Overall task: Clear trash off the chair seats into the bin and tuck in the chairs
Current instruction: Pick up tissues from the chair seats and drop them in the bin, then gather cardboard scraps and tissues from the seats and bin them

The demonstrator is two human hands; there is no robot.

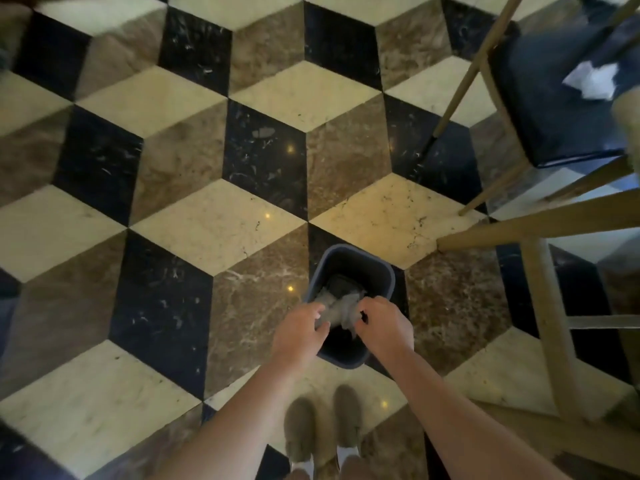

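Partly hands-hidden paper inside bin

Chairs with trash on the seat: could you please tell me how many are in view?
1. The chair at upper right has white paper on its dark seat. The wooden frame at right shows no seat, so more may be hidden.

A small dark bin stands upright on the floor, grey crumpled paper at its mouth. Well apart, a wooden chair with a dark seat carries white crumpled paper (somewhat blurred).
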